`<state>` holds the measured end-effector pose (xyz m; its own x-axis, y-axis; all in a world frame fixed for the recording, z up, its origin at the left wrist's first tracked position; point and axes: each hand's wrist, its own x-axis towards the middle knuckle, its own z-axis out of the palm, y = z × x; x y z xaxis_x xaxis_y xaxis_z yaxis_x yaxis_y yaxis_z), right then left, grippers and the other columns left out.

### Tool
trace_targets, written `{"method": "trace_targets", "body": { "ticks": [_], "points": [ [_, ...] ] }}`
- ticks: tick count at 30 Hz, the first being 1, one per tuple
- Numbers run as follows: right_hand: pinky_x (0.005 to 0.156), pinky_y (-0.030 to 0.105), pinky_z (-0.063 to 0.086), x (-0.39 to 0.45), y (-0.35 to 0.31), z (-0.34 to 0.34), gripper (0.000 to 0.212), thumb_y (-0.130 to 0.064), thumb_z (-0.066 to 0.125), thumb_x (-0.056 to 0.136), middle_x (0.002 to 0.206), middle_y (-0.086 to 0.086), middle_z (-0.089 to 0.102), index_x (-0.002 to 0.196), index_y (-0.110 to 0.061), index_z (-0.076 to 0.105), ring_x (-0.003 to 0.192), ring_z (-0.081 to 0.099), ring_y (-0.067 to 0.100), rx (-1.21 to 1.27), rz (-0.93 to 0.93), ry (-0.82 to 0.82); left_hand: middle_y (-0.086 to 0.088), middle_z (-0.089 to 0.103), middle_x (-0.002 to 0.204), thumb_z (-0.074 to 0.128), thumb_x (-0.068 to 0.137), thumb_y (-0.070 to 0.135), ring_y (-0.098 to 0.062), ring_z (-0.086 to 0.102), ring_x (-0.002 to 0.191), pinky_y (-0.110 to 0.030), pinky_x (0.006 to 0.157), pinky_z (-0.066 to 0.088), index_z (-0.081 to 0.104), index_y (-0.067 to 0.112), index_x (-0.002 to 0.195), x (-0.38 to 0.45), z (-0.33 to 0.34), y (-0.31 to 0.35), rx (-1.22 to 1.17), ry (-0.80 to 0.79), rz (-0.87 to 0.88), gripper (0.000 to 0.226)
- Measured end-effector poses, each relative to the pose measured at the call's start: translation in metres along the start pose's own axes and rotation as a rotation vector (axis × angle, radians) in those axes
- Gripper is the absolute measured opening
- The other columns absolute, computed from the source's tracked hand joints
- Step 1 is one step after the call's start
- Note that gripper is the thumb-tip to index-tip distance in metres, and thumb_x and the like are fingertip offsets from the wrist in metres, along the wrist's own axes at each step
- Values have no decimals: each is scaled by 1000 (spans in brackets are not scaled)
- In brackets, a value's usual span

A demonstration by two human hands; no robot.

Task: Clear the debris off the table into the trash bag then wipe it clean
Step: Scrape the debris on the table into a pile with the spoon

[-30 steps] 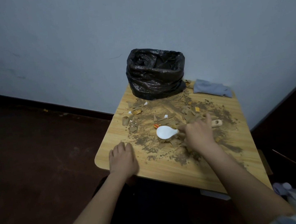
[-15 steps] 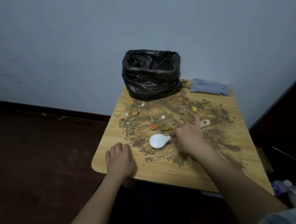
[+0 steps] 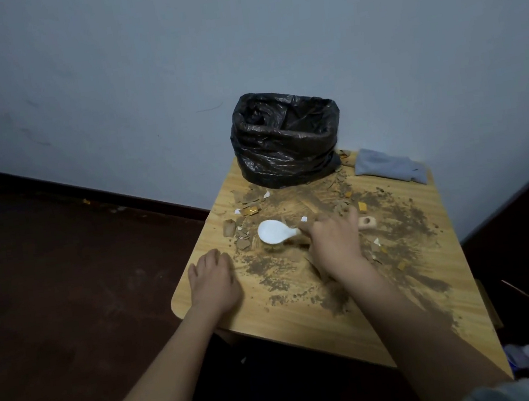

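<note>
Right grip (image 3: 332, 242) curled round white spoon (image 3: 275, 231) — left grip (image 3: 213, 282) flat, fingers relaxed, on table (image 3: 306, 322).

A single head-worn wide-angle view looks forward and steeply down from above the near edge of the wooden table (image 3: 420, 297), close over it, facing the wall (image 3: 234, 36) behind.

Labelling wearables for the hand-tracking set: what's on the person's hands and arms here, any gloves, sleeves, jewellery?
Both the left hand and the right hand are bare: no gloves, and no rings or watch that the head view shows. Both forearms are uncovered from wrist to near the elbow. Pale, light-coloured sleeve edges appear only at the bottom of the frame; fabric pattern is too blurred to tell.
</note>
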<state>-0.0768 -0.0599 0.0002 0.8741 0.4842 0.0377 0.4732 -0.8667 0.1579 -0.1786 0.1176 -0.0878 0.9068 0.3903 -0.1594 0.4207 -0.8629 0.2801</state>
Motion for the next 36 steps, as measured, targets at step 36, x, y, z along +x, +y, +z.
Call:
{"method": "trace_targets", "body": {
  "ticks": [36],
  "points": [
    [98,43,29,92,-44,4,13,-22,56,90,96,-3,65,100,-23,62,95,60,21,-43,59,-237,-6,49,129,45,89,29,-24,43,125,-45,115,18,47,15,129,52,-20,-12,277,-108,36,43]
  ]
}}
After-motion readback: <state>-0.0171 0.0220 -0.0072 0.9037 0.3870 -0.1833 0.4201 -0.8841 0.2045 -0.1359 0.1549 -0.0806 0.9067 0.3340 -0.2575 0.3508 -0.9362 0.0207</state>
